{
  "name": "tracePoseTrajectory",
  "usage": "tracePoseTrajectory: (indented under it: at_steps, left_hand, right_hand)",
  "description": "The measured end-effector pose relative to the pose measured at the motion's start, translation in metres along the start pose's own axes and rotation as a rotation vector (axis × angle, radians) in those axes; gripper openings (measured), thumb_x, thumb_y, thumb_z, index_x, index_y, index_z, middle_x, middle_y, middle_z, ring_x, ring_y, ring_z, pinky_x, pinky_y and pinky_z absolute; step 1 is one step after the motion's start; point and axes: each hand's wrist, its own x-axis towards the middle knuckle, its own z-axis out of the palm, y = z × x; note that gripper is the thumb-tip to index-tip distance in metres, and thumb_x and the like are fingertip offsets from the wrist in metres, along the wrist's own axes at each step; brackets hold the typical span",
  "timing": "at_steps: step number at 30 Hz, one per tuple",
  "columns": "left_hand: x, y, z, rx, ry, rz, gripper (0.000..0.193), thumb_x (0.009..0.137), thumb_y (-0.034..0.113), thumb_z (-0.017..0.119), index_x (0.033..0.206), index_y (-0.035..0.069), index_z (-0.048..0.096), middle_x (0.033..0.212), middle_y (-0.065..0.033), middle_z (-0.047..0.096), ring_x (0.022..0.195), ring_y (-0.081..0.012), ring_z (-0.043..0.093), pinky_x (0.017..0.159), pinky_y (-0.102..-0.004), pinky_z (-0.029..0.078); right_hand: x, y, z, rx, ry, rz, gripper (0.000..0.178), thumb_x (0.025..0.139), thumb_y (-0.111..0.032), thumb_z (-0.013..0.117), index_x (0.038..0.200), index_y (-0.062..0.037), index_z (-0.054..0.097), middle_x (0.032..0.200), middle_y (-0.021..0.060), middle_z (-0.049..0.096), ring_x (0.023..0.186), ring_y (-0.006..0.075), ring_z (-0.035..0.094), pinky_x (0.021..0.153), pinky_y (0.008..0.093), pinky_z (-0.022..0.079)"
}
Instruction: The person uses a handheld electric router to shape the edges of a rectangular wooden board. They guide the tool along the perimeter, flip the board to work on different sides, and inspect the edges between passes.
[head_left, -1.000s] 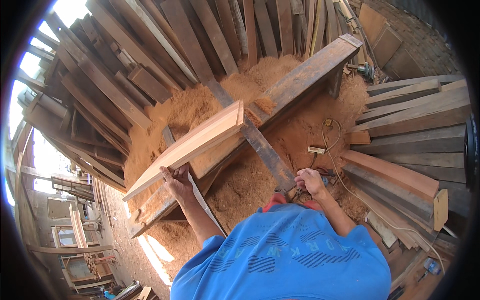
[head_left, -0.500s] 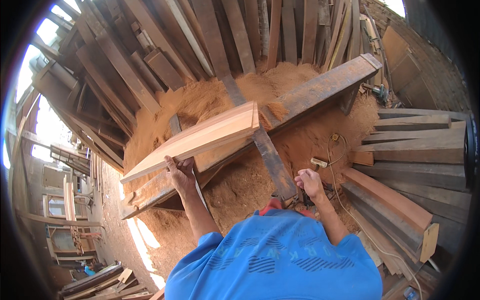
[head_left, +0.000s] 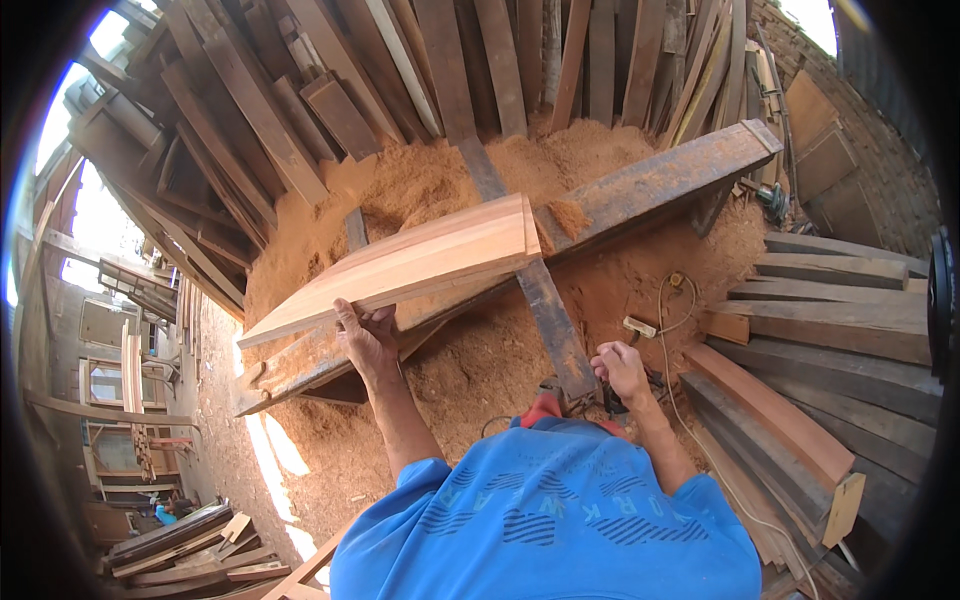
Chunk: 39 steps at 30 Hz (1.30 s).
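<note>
A pale reddish, freshly cut wooden board (head_left: pixel 410 255), apparently doubled with another at its right end, lies slantwise over the long dusty workbench beam (head_left: pixel 660 180). My left hand (head_left: pixel 368 335) grips the board's near edge toward its left end, thumb on top and fingers curled beneath. To the right of a dark crosspiece (head_left: pixel 556 330), my right hand (head_left: pixel 622 372) is closed with the fingers bent in. Whatever it may hold is hidden. Beside and below it, close to my body, a red-and-dark power tool (head_left: pixel 545 405) is partly covered by my blue shirt.
Sawdust (head_left: pixel 480 370) covers the ground and is heaped behind the bench. Many planks (head_left: pixel 340 110) lean at the back. Stacked timbers (head_left: pixel 830 320) rise at the right. A cable (head_left: pixel 690 410) with a white socket block (head_left: pixel 639 327) runs past my right hand.
The whole view has shifted slightly. My left hand keeps its hold on the board, and my right hand stays closed in nearly the same place.
</note>
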Motion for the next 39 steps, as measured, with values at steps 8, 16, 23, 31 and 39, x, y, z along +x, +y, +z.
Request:
tracePoseTrajectory:
  at_steps: [8, 16, 23, 31, 39]
  left_hand:
    - [0.001, 0.0, -0.003, -0.016, -0.109, -0.017, 0.043, 0.104, 0.043, 0.065, 0.117, 0.003, 0.061, 0.092, -0.0081, 0.067, 0.069, -0.0174, 0.059, 0.074, -0.0352, 0.059]
    - [-0.002, -0.005, -0.024, -0.016, -0.11, -0.022, 0.042, 0.103, 0.042, 0.066, 0.12, 0.004, 0.061, 0.096, -0.0099, 0.068, 0.071, -0.019, 0.06, 0.075, -0.0373, 0.057]
    - [-0.044, 0.0, -0.034, 0.119, -0.021, -0.071, 0.043, 0.103, 0.039, 0.066, 0.121, 0.002, 0.055, 0.091, -0.011, 0.067, 0.071, -0.0211, 0.069, 0.08, -0.0496, 0.067]
    - [-0.105, -0.02, -0.124, 0.178, 0.165, -0.412, 0.044, 0.101, 0.038, 0.065, 0.127, 0.003, 0.056, 0.113, -0.0154, 0.068, 0.094, -0.0264, 0.072, 0.087, -0.0517, 0.063]
    - [-0.162, -0.099, -0.21, 0.186, 0.438, -0.8, 0.067, 0.105, 0.061, 0.04, 0.144, 0.008, 0.049, 0.126, -0.0199, 0.065, 0.107, -0.0371, 0.067, 0.1, -0.0629, 0.052]
  right_hand:
    - [0.001, -0.003, 0.0, 0.048, -0.01, 0.023, 0.031, 0.104, -0.026, 0.055, 0.108, 0.0026, 0.065, 0.09, 0.0104, 0.072, 0.072, 0.0124, 0.064, 0.064, 0.0276, 0.051]
    - [0.002, 0.006, 0.002, 0.002, -0.047, 0.007, 0.029, 0.106, -0.025, 0.055, 0.11, 0.0018, 0.064, 0.091, 0.0105, 0.072, 0.074, 0.0128, 0.065, 0.068, 0.0277, 0.054]
    - [-0.009, 0.006, 0.0, 0.011, -0.095, 0.044, 0.033, 0.106, -0.028, 0.054, 0.115, 0.0021, 0.065, 0.094, 0.0105, 0.073, 0.076, 0.0133, 0.066, 0.068, 0.0288, 0.055]
    - [0.007, -0.021, 0.023, 0.439, -0.24, 0.206, 0.051, 0.107, -0.046, 0.054, 0.125, 0.0006, 0.062, 0.101, 0.0092, 0.073, 0.075, 0.0141, 0.067, 0.069, 0.0306, 0.057]
    - [0.046, 0.057, 0.05, -0.291, -0.076, 0.002, 0.028, 0.096, -0.022, 0.066, 0.087, 0.0041, 0.07, 0.072, 0.0036, 0.064, 0.069, 0.0096, 0.056, 0.06, 0.0322, 0.046]
